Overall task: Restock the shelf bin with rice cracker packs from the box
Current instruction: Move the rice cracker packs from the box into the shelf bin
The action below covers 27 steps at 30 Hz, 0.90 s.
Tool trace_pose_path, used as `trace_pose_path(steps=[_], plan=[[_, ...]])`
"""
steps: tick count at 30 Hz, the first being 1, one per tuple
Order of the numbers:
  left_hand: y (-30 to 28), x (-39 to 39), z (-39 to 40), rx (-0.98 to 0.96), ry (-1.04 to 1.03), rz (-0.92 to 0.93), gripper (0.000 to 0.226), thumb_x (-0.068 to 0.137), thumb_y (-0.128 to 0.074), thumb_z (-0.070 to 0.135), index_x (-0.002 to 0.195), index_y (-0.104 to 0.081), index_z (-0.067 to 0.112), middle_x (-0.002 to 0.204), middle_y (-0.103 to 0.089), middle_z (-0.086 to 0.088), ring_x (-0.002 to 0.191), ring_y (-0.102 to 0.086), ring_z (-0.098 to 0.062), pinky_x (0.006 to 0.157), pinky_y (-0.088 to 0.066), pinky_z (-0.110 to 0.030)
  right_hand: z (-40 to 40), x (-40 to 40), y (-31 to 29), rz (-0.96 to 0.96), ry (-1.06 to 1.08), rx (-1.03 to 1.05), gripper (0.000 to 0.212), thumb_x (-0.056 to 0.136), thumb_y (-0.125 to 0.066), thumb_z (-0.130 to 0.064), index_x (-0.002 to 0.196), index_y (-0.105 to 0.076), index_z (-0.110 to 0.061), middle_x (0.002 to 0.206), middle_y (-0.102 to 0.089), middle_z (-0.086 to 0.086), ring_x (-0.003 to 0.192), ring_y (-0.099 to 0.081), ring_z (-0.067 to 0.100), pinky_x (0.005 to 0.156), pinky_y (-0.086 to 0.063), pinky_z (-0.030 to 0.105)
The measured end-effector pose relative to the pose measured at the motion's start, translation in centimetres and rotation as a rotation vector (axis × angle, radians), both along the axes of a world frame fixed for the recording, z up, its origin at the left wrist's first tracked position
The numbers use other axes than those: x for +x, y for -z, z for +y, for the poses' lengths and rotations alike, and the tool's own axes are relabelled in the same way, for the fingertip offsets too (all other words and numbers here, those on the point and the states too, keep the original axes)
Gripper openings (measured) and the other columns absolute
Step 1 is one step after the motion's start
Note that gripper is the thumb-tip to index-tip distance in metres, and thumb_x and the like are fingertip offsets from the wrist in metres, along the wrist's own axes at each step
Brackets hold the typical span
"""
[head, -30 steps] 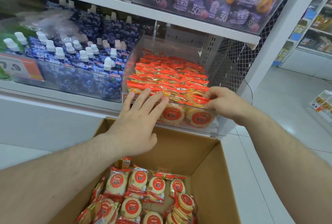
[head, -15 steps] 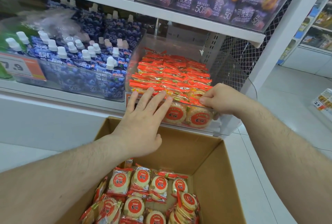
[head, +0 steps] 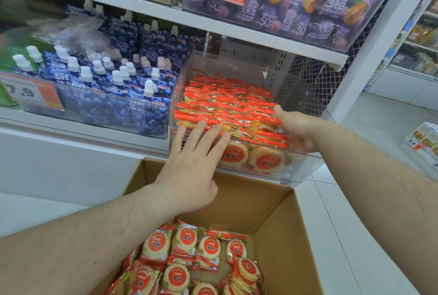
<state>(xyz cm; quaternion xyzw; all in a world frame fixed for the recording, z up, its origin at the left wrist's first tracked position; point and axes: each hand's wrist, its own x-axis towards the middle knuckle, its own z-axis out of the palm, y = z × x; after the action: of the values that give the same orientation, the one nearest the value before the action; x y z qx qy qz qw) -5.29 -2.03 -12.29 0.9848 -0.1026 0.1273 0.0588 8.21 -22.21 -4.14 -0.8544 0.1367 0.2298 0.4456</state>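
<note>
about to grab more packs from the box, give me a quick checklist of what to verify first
1. Left hand free: ok, fingers straight, flat against the bin's front.
2. Right hand free: cannot tell, its fingers are blurred at the bin's right end.
3. Room in the bin: ok, open space behind the rows of packs.
4. Packs settled: ok, none hanging over the front edge.
5. Stock left in the box: ok, many packs at the bottom.
6. Box within reach: ok, open right under the bin.

White shelf (head: 78, 126) bears clear bin (head: 308, 164); cardboard box (head: 279, 221) on tiled floor (head: 384, 200).
</note>
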Motion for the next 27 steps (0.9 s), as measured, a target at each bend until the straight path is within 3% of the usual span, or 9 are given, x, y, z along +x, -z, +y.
trace_pose_path(steps=[2,7,10,14,20,22,23,25,27], plan=[[0.1,-0.1,0.0,-0.005,-0.001,0.003,0.093,0.088,-0.049,0.035,0.152,0.018,0.027,0.161,0.021,0.004,0.144,0.030,-0.025,0.112,0.025,-0.049,0.1,0.7,1.0,-0.006,0.025,0.091,0.063,0.096,-0.031,-0.067,0.121,-0.058,-0.016,0.105,-0.074,0.010,0.097,-0.070,0.030,0.095,-0.049,0.064],[-0.2,-0.1,0.0,-0.014,-0.007,-0.010,0.091,0.088,-0.049,0.035,0.153,0.016,0.029,0.161,0.019,0.005,0.144,0.030,-0.024,0.113,0.023,-0.047,-1.5,1.8,1.6,0.083,-0.012,0.134,0.075,0.088,-0.023,-0.080,0.124,-0.059,-0.025,0.121,-0.069,0.009,0.110,-0.065,0.037,0.097,-0.040,0.072],[-0.5,0.1,-0.1,0.004,-0.002,-0.032,0.087,0.090,-0.047,0.034,0.154,0.012,0.028,0.162,0.016,0.005,0.143,0.032,-0.024,0.112,0.024,-0.046,-2.3,2.8,1.9,0.048,0.045,0.116,0.081,0.084,-0.021,-0.083,0.128,-0.057,-0.026,0.129,-0.063,0.010,0.114,-0.063,0.036,0.101,-0.043,0.064],[-0.5,0.4,-0.1,-0.033,0.015,-0.027,0.081,0.090,-0.046,0.029,0.155,0.004,0.028,0.163,0.010,0.006,0.145,0.028,-0.020,0.113,0.024,-0.043,-1.2,3.0,2.0,0.023,0.052,0.226,0.072,0.092,-0.022,-0.075,0.125,-0.059,-0.022,0.118,-0.071,0.010,0.106,-0.069,0.030,0.093,-0.053,0.047],[0.2,0.6,0.0,-0.076,0.039,-0.066,0.082,0.086,-0.050,0.026,0.156,-0.007,0.024,0.164,0.001,0.002,0.147,0.022,-0.021,0.114,0.023,-0.043,-0.2,1.9,1.6,-0.006,0.080,0.165,0.069,0.095,-0.025,-0.071,0.124,-0.059,-0.018,0.110,-0.072,0.010,0.096,-0.072,0.027,0.081,-0.057,0.040],[0.5,0.6,0.3,-0.075,0.062,-0.121,0.081,0.081,-0.053,0.026,0.154,-0.019,0.021,0.164,-0.009,-0.002,0.149,0.012,-0.023,0.116,0.015,-0.045,0.6,1.1,1.1,-0.161,0.097,-0.053,0.074,0.095,-0.024,-0.072,0.131,-0.054,-0.015,0.122,-0.066,0.014,0.109,-0.065,0.031,0.092,-0.052,0.044],[0.6,0.5,0.5,-0.096,0.110,-0.165,0.076,0.077,-0.055,0.024,0.150,-0.031,0.019,0.161,-0.020,-0.004,0.150,0.000,-0.024,0.117,0.004,-0.045,0.8,0.7,1.1,-0.339,0.121,-0.261,0.075,0.094,-0.025,-0.071,0.134,-0.050,-0.013,0.130,-0.060,0.016,0.117,-0.058,0.034,0.098,-0.047,0.046],[0.9,0.4,0.8,-0.175,0.284,-0.298,0.062,0.073,-0.056,0.018,0.134,-0.053,0.016,0.151,-0.042,-0.003,0.145,-0.028,-0.024,0.110,-0.019,-0.043,1.0,-1.0,1.4,-0.850,0.146,-0.595,0.062,0.092,-0.036,-0.061,0.127,-0.053,-0.013,0.126,-0.057,0.015,0.116,-0.053,0.035,0.097,-0.043,0.046],[1.3,0.1,0.9,-0.255,0.383,-0.339,0.051,0.074,-0.056,0.017,0.126,-0.059,0.018,0.138,-0.054,0.000,0.130,-0.045,-0.020,0.100,-0.029,-0.036,2.1,-3.8,2.0,-1.337,0.081,-0.549,0.042,0.088,-0.049,-0.046,0.106,-0.061,-0.010,0.105,-0.060,0.013,0.098,-0.055,0.032,0.083,-0.046,0.046]])
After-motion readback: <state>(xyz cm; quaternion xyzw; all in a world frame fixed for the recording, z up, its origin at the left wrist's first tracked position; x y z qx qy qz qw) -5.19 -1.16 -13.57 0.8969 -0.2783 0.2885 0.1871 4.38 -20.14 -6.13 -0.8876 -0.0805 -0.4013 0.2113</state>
